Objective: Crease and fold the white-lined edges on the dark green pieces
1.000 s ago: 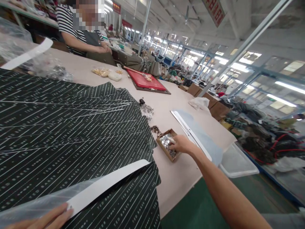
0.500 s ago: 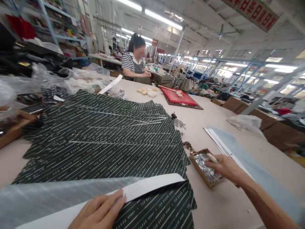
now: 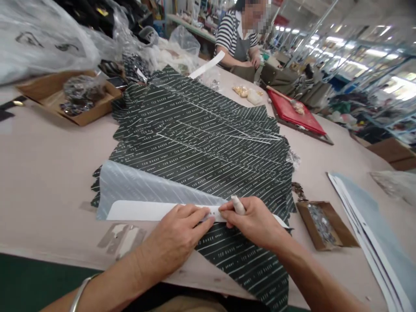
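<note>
My left hand (image 3: 178, 232) lies on a long white strip (image 3: 139, 211), fingers stretched out beside a few small dark holes in it. Just right of these holes my right hand (image 3: 255, 221) is closed around a short whitish tool (image 3: 238, 205) whose upper end sticks out above the fingers. Its fingertips touch the strip; any small piece pinched there is too small to make out. A translucent bluish sheet (image 3: 130, 186) is folded back behind the strip. Under both spreads dark lining fabric (image 3: 208, 167) with white diagonal stripes and lettering, in several layers.
Right of the fabric is a small cardboard box (image 3: 346, 234) of shiny metal pieces (image 3: 321, 223). Farther right lie white strips and blue sheet (image 3: 380, 221). A larger box (image 3: 87, 119) stands at left. A co-worker (image 3: 238, 39) sits across the table near a red board (image 3: 297, 115).
My right hand has moved left from the box of metal pieces to the strip, still holding the whitish tool. My left hand remains on the strip. The view has turned left and down.
</note>
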`<state>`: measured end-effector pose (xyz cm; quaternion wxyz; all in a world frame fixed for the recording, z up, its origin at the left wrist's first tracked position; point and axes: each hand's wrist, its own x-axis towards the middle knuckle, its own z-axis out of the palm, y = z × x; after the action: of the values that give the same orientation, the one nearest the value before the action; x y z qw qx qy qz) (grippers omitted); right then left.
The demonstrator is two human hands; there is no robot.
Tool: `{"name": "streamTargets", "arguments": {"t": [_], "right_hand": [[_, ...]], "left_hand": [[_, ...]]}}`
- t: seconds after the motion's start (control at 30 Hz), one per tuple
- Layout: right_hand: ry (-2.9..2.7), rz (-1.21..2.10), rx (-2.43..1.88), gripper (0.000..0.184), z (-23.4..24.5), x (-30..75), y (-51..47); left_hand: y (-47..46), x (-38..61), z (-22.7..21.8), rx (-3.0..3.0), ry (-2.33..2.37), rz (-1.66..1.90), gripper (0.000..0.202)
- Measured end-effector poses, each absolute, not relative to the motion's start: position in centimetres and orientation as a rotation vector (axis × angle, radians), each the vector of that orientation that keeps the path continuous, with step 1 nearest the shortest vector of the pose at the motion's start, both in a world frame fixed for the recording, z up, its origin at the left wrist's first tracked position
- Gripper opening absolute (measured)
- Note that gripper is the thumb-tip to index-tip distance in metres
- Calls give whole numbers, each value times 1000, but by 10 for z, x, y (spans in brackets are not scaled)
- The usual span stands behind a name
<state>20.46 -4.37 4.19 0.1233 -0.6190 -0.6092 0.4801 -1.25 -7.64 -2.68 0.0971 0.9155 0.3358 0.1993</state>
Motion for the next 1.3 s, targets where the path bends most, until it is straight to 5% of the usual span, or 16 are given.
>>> {"name": "streamTargets", "arguments": {"t": [0.47, 0.73, 1.3], "right_hand": [[-1940, 1433, -1905, 19, 28, 189, -29], [-1966, 1236, -1859, 10, 27, 185, -36], [-2193, 853, -1765, 23, 21, 187, -48]], "left_hand": [[-76, -12, -30, 2716, 984, 606, 27], [-75, -12, -29, 2705, 977, 592, 28], [-76, -12, -29, 2711, 1011, 558, 28]]}}
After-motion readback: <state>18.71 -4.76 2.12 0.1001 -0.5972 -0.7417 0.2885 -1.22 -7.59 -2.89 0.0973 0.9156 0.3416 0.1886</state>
